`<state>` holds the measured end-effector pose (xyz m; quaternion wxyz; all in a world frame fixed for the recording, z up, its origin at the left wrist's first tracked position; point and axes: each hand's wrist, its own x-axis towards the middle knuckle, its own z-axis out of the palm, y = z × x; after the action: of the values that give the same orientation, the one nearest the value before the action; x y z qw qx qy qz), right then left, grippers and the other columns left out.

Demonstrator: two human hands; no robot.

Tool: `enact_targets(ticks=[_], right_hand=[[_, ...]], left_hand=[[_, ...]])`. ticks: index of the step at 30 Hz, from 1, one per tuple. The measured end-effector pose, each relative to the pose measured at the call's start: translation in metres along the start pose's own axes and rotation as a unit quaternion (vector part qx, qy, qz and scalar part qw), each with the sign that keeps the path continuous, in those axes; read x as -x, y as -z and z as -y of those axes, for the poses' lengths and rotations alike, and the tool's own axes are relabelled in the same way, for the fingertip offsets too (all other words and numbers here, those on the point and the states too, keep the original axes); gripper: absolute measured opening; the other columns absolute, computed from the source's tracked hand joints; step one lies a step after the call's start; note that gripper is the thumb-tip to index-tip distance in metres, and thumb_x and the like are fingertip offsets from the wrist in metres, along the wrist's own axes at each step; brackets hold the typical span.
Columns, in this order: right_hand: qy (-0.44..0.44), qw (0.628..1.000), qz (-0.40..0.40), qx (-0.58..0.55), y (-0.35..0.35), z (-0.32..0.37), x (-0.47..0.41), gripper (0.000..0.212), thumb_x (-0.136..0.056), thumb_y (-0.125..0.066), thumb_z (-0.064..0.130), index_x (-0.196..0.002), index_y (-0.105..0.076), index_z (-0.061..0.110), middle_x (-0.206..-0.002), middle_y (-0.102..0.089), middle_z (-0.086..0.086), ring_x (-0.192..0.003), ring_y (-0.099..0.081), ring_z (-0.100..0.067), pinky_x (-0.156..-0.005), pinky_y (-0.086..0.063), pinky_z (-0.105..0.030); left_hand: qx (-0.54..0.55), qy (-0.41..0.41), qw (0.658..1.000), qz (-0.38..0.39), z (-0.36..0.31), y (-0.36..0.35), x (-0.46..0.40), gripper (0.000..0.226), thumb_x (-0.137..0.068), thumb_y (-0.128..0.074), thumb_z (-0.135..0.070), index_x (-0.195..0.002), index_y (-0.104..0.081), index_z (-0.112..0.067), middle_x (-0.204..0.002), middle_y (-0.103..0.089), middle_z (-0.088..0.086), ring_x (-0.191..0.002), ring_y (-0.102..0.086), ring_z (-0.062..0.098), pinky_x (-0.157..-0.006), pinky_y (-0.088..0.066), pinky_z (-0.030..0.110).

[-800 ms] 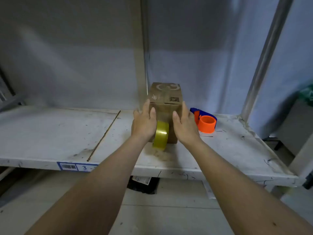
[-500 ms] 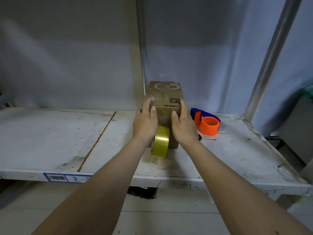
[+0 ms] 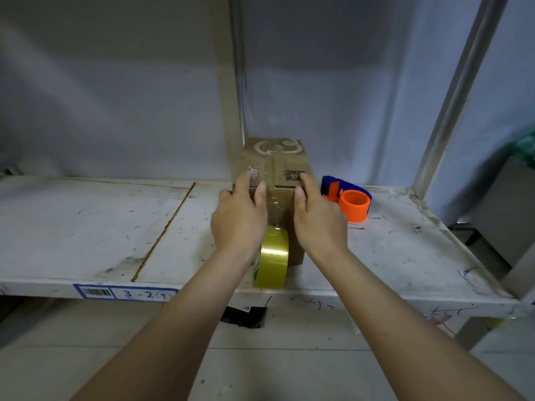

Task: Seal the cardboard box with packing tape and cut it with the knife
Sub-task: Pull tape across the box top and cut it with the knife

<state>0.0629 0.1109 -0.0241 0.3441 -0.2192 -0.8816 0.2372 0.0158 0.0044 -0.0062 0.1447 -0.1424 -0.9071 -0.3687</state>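
Cardboard box (image 3: 275,166) sat clasped between both hands on the shelf (image 3: 86,227). Left hand (image 3: 238,224) had crept up its side; below and between the palms hung the tape roll (image 3: 272,256); right hand (image 3: 318,221) pressed flat. Tape seemed laid, uncut.

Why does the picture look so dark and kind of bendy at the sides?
In the head view the light is dim and bluish, so the cardboard box looks murky; the wide-angle lens bows the shelf edge and slants the metal post; the tape roll shows faint glare.
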Motion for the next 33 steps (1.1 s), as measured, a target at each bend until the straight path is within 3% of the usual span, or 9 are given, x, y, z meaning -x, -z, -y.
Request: enact_targets(ticks=[3,5,7,9,12,15,18,23,33], right_hand=[[0.011,1.0,-0.006,-0.003,0.0,0.001,0.008,0.042,-0.101,-0.029,0.036,-0.142,-0.038,0.028,-0.087,-0.069,-0.003,-0.077,-0.063,-0.019,-0.06,-0.044,-0.029],[0.018,1.0,-0.024,0.007,-0.002,0.002,0.01,0.042,-0.1,-0.028,0.037,-0.14,-0.039,0.03,-0.086,-0.067,-0.002,-0.077,-0.063,-0.02,-0.058,-0.046,-0.029],[0.014,0.999,-0.043,0.014,-0.001,0.004,0.011,0.042,-0.1,-0.026,0.039,-0.138,-0.042,0.03,-0.089,-0.067,-0.002,-0.08,-0.063,-0.02,-0.059,-0.047,-0.03],[-0.023,0.998,-0.059,-0.023,0.0,0.003,0.009,0.041,-0.1,-0.024,0.038,-0.132,-0.046,0.026,-0.095,-0.067,-0.001,-0.087,-0.062,-0.022,-0.063,-0.045,-0.032],[-0.158,0.978,-0.076,-0.115,0.0,-0.016,-0.01,0.034,-0.102,-0.026,0.032,-0.118,-0.051,0.015,-0.096,-0.063,-0.005,-0.091,-0.06,-0.029,-0.067,-0.04,-0.034],[-0.25,0.966,-0.017,-0.06,-0.012,-0.059,-0.035,0.028,-0.101,-0.034,0.024,-0.113,-0.053,0.007,-0.09,-0.054,-0.004,-0.088,-0.057,-0.03,-0.06,-0.03,-0.03],[-0.233,0.97,0.076,0.016,-0.038,-0.093,-0.052,0.026,-0.097,-0.045,0.027,-0.104,-0.057,0.005,-0.093,-0.062,-0.011,-0.081,-0.056,-0.031,-0.055,-0.035,-0.029],[-0.134,0.964,0.166,0.158,-0.07,-0.104,-0.073,0.029,-0.097,-0.044,0.017,-0.124,-0.055,0.013,-0.118,-0.062,-0.017,-0.107,-0.058,-0.036,-0.077,-0.046,-0.039],[-0.17,0.946,0.167,0.221,-0.093,-0.116,-0.076,0.036,-0.093,-0.048,0.018,-0.127,-0.045,0.005,-0.125,-0.052,-0.02,-0.115,-0.049,-0.036,-0.086,-0.045,-0.041]], left_hand=[[0.0,0.022,1.0,0.015,-0.001,0.004,0.006,0.048,-0.096,-0.031,-0.053,-0.141,-0.035,-0.036,-0.126,-0.05,0.012,-0.111,-0.054,0.029,-0.078,-0.04,0.034],[-0.042,0.018,0.999,0.01,-0.003,0.004,0.009,0.049,-0.094,-0.036,-0.054,-0.139,-0.04,-0.036,-0.14,-0.04,0.015,-0.13,-0.038,0.033,-0.098,-0.037,0.044],[-0.108,-0.026,0.994,-0.017,-0.008,0.003,0.009,0.047,-0.093,-0.04,-0.053,-0.135,-0.047,-0.034,-0.157,-0.018,0.014,-0.147,-0.009,0.034,-0.114,-0.016,0.053],[-0.144,-0.109,0.983,-0.037,-0.013,0.002,0.004,0.042,-0.093,-0.041,-0.05,-0.129,-0.054,-0.032,-0.162,-0.011,0.008,-0.15,0.004,0.029,-0.115,-0.004,0.056],[-0.159,-0.202,0.966,-0.007,-0.018,-0.003,-0.005,0.042,-0.096,-0.035,-0.046,-0.125,-0.06,-0.031,-0.157,-0.032,0.0,-0.15,-0.008,0.023,-0.116,0.0,0.054],[-0.149,-0.215,0.965,-0.001,-0.015,-0.009,-0.011,0.042,-0.097,-0.033,-0.045,-0.124,-0.062,-0.031,-0.14,-0.056,-0.006,-0.138,-0.039,0.016,-0.114,-0.014,0.048],[-0.13,-0.217,0.967,-0.037,-0.007,-0.013,-0.013,0.044,-0.094,-0.034,-0.047,-0.114,-0.069,-0.03,-0.125,-0.067,-0.005,-0.123,-0.056,0.016,-0.107,-0.027,0.045],[-0.117,-0.243,0.961,-0.06,-0.005,-0.018,-0.013,0.039,-0.093,-0.04,-0.043,-0.102,-0.074,-0.026,-0.111,-0.073,-0.004,-0.112,-0.064,0.019,-0.099,-0.034,0.046],[-0.108,-0.244,0.961,-0.072,-0.002,-0.021,-0.013,0.038,-0.093,-0.041,-0.044,-0.103,-0.074,-0.026,-0.111,-0.073,-0.003,-0.114,-0.063,0.022,-0.099,-0.027,0.041]])
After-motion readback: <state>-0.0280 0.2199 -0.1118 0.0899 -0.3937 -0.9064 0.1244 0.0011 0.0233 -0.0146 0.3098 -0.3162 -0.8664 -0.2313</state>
